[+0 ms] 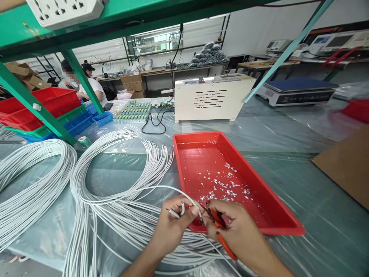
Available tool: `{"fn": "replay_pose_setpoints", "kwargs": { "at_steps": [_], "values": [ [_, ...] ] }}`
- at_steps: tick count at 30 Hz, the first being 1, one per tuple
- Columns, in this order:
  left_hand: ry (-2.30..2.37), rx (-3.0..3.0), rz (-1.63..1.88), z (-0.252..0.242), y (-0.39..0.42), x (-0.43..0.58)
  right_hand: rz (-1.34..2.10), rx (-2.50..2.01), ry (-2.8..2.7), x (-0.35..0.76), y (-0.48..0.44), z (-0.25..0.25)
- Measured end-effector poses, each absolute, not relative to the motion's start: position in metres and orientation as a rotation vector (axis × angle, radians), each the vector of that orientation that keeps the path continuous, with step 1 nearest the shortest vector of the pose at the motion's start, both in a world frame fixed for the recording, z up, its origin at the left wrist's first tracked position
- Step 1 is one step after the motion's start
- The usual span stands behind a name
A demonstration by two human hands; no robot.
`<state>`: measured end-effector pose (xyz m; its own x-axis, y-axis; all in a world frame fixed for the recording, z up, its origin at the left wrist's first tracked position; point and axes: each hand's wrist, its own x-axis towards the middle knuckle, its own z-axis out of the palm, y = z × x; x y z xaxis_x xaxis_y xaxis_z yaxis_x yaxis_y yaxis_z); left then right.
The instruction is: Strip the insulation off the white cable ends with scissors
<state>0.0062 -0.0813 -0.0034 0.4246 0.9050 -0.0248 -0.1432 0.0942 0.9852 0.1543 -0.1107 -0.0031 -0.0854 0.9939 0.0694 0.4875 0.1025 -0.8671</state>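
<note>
With the left hand (173, 227) at lower centre of the frame, pinching a white cable (178, 189) between thumb and fingers; with the right hand (238, 227) beside it, curled around orange-handled pliers (227, 246), near the red tray (198, 161).

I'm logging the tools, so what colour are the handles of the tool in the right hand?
The handles are orange, as the head view shows best.
</note>
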Motion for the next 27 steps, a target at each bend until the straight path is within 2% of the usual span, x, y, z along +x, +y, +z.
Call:
{"fn": "replay_pose_setpoints", "kwargs": {
  "at_steps": [7, 11, 19, 27],
  "values": [
    [0.658, 1.153, 0.867, 0.003, -0.08, 0.002, 1.4, -1.301, -1.304, 0.153, -0.104, -0.006],
    [0.682, 1.141, 0.86, 0.004, -0.08, 0.002, 1.447, -1.284, -1.245, 0.15, -0.103, -0.01],
    [0.781, 0.919, 0.899, -0.003, -0.079, 0.005, 1.258, -1.354, -1.191, 0.157, -0.106, -0.002],
    [0.914, 0.901, 1.004, -0.004, -0.078, 0.004, 1.765, -1.134, -1.358, 0.16, -0.127, 0.006]
  ]
}}
